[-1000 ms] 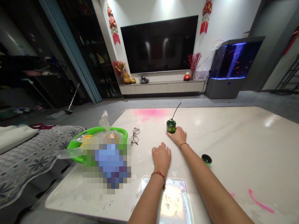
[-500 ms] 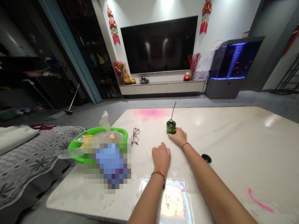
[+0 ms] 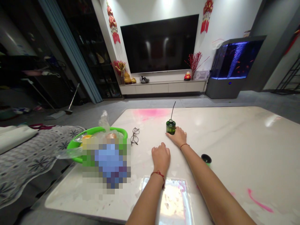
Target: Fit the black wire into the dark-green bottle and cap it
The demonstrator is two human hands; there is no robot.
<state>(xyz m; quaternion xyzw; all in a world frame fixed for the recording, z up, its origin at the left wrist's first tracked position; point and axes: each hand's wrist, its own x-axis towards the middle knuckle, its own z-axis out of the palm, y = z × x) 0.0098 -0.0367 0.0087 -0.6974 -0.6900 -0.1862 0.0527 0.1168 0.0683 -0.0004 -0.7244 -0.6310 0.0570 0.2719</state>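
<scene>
Right hand (image 3: 178, 137) still rests on the desk (image 3: 234, 140), fingers (image 3: 172, 133) loose and empty, green jar (image 3: 171, 127) just beside at 11 o'clock. Left hand (image 3: 161, 157) stays empty too; green-and-black lid (image 3: 206, 159) sits off at 4 o'clock.

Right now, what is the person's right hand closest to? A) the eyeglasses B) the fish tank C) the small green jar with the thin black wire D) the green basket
C. The right hand lies right beside the small green jar, and the thin black wire stands up from the jar's top.
</scene>
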